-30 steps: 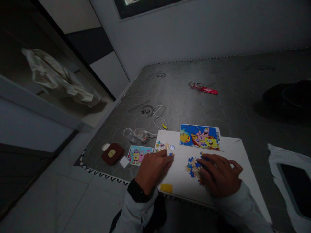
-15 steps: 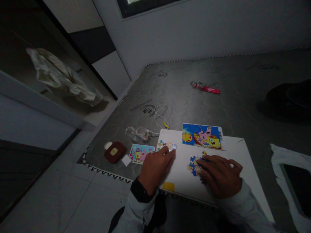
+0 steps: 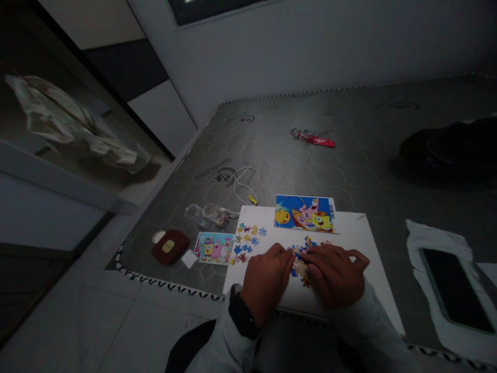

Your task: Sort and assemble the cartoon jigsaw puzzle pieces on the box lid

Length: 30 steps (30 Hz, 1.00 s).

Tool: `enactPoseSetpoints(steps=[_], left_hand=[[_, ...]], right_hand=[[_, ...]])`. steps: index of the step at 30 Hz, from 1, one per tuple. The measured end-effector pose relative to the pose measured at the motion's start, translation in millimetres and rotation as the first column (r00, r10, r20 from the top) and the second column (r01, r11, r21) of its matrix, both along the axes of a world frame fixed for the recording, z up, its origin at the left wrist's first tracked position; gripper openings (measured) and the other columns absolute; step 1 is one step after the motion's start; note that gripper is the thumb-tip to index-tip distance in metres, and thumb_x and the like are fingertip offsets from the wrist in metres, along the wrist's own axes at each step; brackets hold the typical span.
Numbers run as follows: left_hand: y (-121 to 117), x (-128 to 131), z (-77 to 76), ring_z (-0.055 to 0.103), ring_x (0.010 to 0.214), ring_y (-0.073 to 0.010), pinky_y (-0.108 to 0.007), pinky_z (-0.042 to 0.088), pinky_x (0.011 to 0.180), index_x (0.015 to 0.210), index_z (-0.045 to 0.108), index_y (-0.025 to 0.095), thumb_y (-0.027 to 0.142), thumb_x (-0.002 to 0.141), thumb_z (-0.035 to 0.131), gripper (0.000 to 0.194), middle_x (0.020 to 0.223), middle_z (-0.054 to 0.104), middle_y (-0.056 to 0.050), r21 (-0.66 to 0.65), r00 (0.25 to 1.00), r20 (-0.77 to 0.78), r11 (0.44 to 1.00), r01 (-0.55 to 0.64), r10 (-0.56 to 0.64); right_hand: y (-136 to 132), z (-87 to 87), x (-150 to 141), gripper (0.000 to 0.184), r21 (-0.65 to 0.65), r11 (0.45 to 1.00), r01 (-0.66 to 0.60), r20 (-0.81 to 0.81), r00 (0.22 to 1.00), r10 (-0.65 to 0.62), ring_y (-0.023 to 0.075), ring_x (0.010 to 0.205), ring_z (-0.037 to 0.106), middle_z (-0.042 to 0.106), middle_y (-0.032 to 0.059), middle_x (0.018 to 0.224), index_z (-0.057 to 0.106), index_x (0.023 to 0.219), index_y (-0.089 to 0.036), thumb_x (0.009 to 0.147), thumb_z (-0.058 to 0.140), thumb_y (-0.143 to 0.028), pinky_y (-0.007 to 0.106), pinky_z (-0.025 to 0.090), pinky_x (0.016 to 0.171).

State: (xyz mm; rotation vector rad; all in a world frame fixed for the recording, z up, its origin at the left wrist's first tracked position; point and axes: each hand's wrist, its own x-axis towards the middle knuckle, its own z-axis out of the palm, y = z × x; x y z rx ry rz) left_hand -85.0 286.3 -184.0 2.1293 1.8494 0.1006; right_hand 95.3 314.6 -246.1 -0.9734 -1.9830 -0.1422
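Note:
A white board (image 3: 349, 233) lies on a grey mattress (image 3: 310, 166) in front of me. A partly joined cluster of jigsaw pieces (image 3: 301, 259) sits in its middle. My left hand (image 3: 266, 280) and my right hand (image 3: 336, 274) meet at this cluster, fingers curled and pinching at its pieces. Several loose puzzle pieces (image 3: 246, 241) lie at the board's left edge. A cartoon reference picture (image 3: 305, 213) rests at the board's far edge. A second cartoon card (image 3: 214, 247) lies on the mattress left of the board.
A brown case (image 3: 170, 247), a clear plastic bag (image 3: 204, 215) and a white cable (image 3: 243, 184) lie left of the board. A red wrapper (image 3: 313, 139) is farther off. A dark tablet on white cloth (image 3: 450, 287) lies right. A dark bundle (image 3: 450, 150) sits far right.
My left hand has left the loose pieces at the board's left edge and moved right to the joined cluster, beside my right hand. The camera view shifted a little.

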Motion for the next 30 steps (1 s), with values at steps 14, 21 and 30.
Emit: enactPoseSetpoints(steps=[14,21,30], left_hand=[[-3.7,-32.3,22.6,0.071,0.097,-0.0206,-0.033,0.052,0.087,0.102,0.072,0.020,0.027,0.106,0.050,0.024,0.105,0.074,-0.004,-0.011,0.969,0.104,0.974,-0.225,0.225],[-7.6,-53.5,29.0,0.068,0.090,-0.0196,-0.030,0.045,0.077,0.095,0.075,0.022,0.026,0.099,0.061,0.015,0.101,0.074,-0.004,-0.093,0.939,0.004,0.935,-0.342,0.344],[-7.0,-56.8,20.2,0.062,0.073,-0.0170,-0.029,0.029,0.063,0.080,0.065,0.022,0.034,0.086,0.079,0.020,0.080,0.071,0.002,-0.084,0.893,0.080,0.895,-0.437,0.444]], right_hand=[[0.5,0.1,-0.9,0.026,-0.022,1.000,0.005,-0.022,1.000,-0.006,0.0184,0.092,0.071,0.081,0.0005,0.094,0.077,0.097,-0.025,0.103,0.052,-0.031,0.042,0.028,0.091],[2.1,-1.5,3.7,0.020,-0.020,1.000,-0.021,0.039,0.999,0.021,0.0178,0.093,0.071,0.080,-0.0008,0.095,0.077,0.100,-0.025,0.099,0.057,-0.026,0.041,0.029,0.092],[3.5,0.2,6.7,0.018,-0.035,0.998,-0.048,0.097,0.994,0.051,0.0186,0.094,0.071,0.081,0.0001,0.098,0.077,0.103,-0.026,0.096,0.059,-0.025,0.041,0.029,0.092]])
